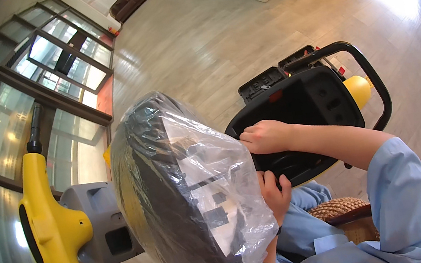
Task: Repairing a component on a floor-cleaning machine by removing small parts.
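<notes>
A large clear plastic bag (242,182) covers a bulky, rounded black object (157,162) in front of me, with a white printed panel on its right side. What kind of object it is, I cannot tell through the plastic. My right hand (264,137) is closed at the bag's right edge, its fingers curled over the plastic. Just below, my left hand (275,194) has its fingers bent around the same edge, and its forearm passes partly behind the bag. Beyond both hands lies a black and yellow machine (301,105) with a recessed black top.
The machine's curved black handle (377,81) stands out at the right, with open black trays (264,84) on its far side. A yellow and grey appliance (59,226) leans at the left, by a glass-paned wall (4,132). Beneath my right arm is a woven seat (340,207).
</notes>
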A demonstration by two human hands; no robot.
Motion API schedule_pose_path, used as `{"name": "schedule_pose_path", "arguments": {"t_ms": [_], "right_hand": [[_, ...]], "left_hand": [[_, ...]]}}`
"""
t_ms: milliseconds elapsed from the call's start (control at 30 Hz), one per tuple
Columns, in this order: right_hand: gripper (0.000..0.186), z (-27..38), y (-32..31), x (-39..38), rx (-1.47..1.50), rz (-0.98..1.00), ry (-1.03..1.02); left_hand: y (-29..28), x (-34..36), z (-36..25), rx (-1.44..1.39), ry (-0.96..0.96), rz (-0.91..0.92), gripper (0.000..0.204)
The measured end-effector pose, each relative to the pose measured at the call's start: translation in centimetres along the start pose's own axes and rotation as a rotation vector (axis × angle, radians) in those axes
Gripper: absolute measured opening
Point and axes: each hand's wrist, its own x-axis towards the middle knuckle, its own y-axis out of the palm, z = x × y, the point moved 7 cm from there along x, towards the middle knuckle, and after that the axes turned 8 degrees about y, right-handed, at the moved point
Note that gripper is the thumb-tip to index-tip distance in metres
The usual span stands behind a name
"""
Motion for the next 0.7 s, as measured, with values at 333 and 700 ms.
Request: {"name": "schedule_pose_path", "arguments": {"t_ms": [333, 700], "right_hand": [[0.011, 1.2, 0.0, 2.0, -0.221, 0.071, -0.091], [0.009, 0.9, -0.8, 0.9, 0.01, -0.139, -0.041]], "left_hand": [[-0.3, 0.4, -0.3, 0.027, 0.028, 0.006, 0.025], [0.2, -0.2, 0.0, 0.047, 0.018, 0.025, 0.024]]}}
